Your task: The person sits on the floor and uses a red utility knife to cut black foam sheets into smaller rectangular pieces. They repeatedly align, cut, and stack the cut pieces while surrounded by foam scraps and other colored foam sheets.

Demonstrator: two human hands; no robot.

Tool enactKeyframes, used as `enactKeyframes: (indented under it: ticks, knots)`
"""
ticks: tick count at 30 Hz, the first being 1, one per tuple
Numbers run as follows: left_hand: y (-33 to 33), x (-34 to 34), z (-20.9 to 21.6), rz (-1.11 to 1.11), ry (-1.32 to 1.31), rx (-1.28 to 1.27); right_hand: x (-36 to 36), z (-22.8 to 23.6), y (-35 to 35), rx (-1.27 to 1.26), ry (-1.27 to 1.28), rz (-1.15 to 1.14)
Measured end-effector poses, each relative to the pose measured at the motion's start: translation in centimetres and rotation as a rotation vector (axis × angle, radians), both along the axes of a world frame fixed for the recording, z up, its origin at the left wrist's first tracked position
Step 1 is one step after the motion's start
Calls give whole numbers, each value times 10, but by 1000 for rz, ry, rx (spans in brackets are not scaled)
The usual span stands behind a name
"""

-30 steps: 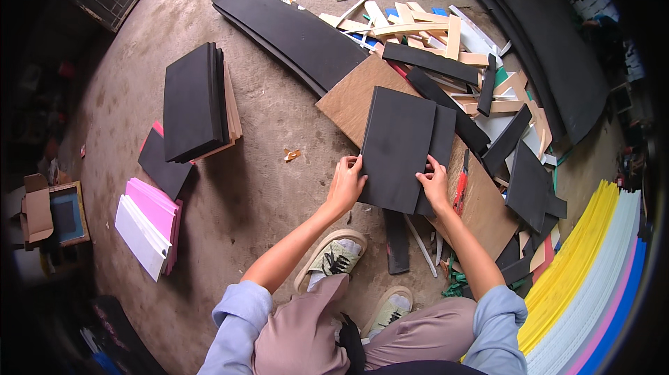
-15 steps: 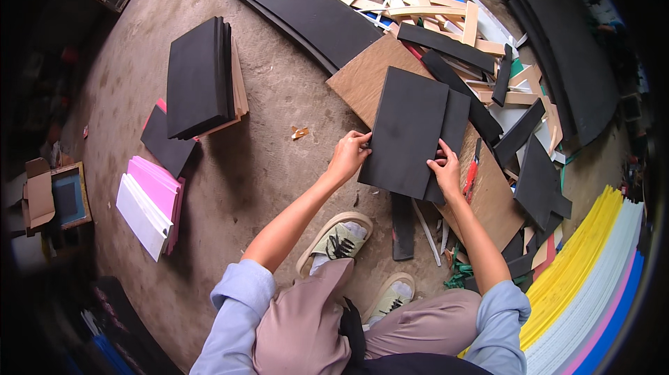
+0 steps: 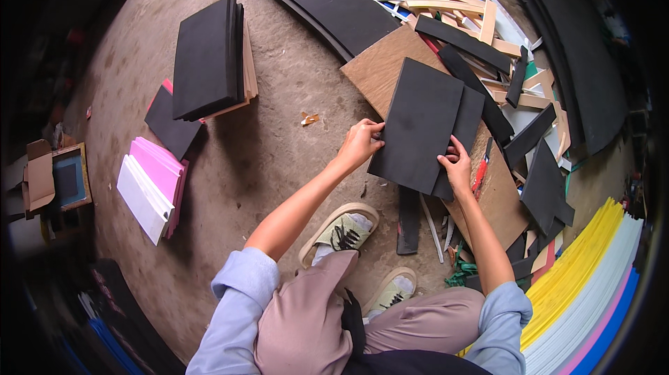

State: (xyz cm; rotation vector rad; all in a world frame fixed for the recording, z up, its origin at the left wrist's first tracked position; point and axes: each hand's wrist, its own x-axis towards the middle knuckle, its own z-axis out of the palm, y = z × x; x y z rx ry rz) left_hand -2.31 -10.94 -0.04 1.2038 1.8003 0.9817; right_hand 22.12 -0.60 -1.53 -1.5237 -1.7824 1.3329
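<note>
A rectangular black foam sheet [image 3: 419,120] lies over a second black sheet [image 3: 471,109] whose right strip shows past it. Both rest on a brown wooden board [image 3: 376,61]. At the upper sheet's left edge, my left hand [image 3: 359,143] is closed, pinching the edge between thumb and fingers. My right hand [image 3: 457,167] grips that sheet's right edge near its lower corner, over the second sheet. Just right of this hand, a red-and-black knife-like tool [image 3: 481,171] lies on the board.
Left on the concrete floor stand a black sheet stack [image 3: 209,61], pink sheets [image 3: 157,166] and white sheets [image 3: 143,197]. Long black sheets [image 3: 320,2] lie beyond the board. Offcuts [image 3: 488,23] heap up at far right; yellow sheets [image 3: 571,270] stand at near right.
The whole view has shifted slightly, so things sit a little higher and most a little further right. Both hands keep the same hold on the upper black sheet.
</note>
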Motion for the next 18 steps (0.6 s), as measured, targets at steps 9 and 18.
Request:
enactKeyframes:
  ticks: [9,18]
  knots:
    - [3,0,-1,4,29,0,6,-6,2,15,26,50]
    - [2,0,1,7,14,-14,9,-11,2,-12,80,71]
